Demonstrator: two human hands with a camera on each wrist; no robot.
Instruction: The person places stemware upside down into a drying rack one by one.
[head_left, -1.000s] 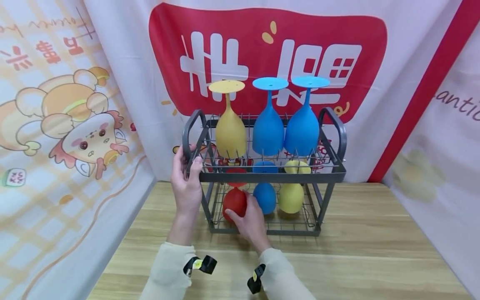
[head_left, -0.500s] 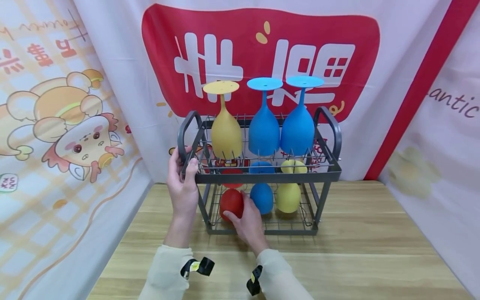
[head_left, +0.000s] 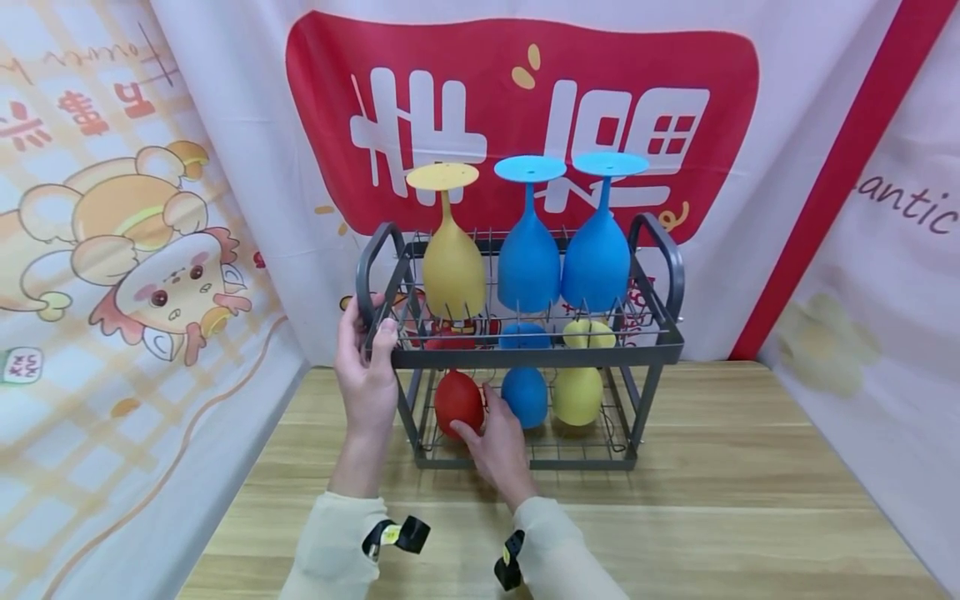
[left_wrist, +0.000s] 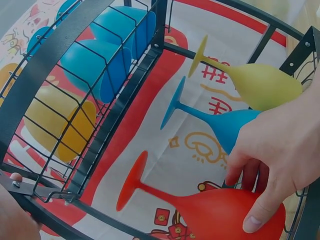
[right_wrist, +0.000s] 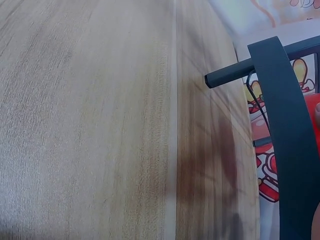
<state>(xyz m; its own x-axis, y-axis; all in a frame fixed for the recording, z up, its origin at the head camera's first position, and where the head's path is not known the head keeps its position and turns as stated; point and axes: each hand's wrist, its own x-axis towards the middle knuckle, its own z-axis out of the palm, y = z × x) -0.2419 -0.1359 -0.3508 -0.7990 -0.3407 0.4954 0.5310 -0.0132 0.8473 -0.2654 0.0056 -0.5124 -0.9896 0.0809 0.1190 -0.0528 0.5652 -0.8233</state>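
My left hand [head_left: 367, 367] grips the front left corner of a dark two-tier wire rack [head_left: 540, 357], thumb in front. On the lower tier, my right hand [head_left: 498, 442] holds the bowl of a red goblet [head_left: 457, 400]. Its thumb lies across the front of the bowl, with the fingers along the right side, as the left wrist view shows. The red goblet [left_wrist: 225, 215] is upside down, its foot partly behind the upper tier's wires. To its right stand an upturned blue goblet [head_left: 525, 398] and an upturned yellow goblet [head_left: 577, 396].
Upturned on the upper tier are a yellow goblet [head_left: 453, 267] and two blue goblets, one in the middle [head_left: 528, 262] and one at right [head_left: 597, 262]. Curved side handles [head_left: 667, 267] rise from the rack. It stands on a wooden table [head_left: 712, 483] before a printed cloth [head_left: 247, 108].
The red goblet has shifted slightly left, and its foot has tipped back and left. My right hand's thumb remains on the bowl. My left hand keeps its grip on the rack.
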